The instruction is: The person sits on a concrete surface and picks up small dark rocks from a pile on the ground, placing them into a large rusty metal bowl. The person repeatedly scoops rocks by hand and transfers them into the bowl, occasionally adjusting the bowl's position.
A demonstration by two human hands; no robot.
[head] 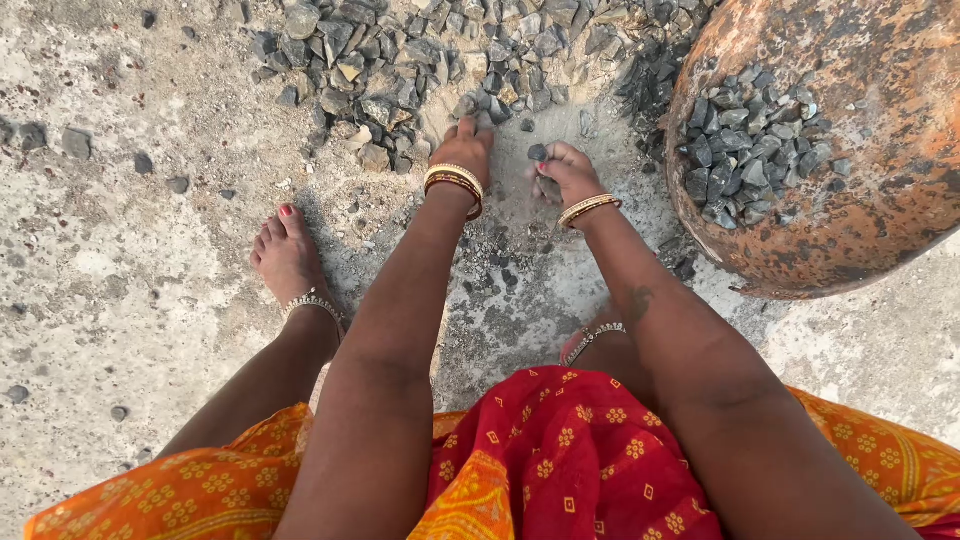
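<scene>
Your right hand [568, 172] pinches a grey stone [537, 153], your left hand [466, 146] rests fingers-down on the gravel pile [400, 60], and the rusty pan [860, 220] is only part filled.

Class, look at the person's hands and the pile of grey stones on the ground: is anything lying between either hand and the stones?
Nothing visible does. The left hand reaches the edge of the stone pile, and the right hand is at a small dark stone on the dusty ground. The rusty pan of stones sits off to the right, clear of both.
</scene>
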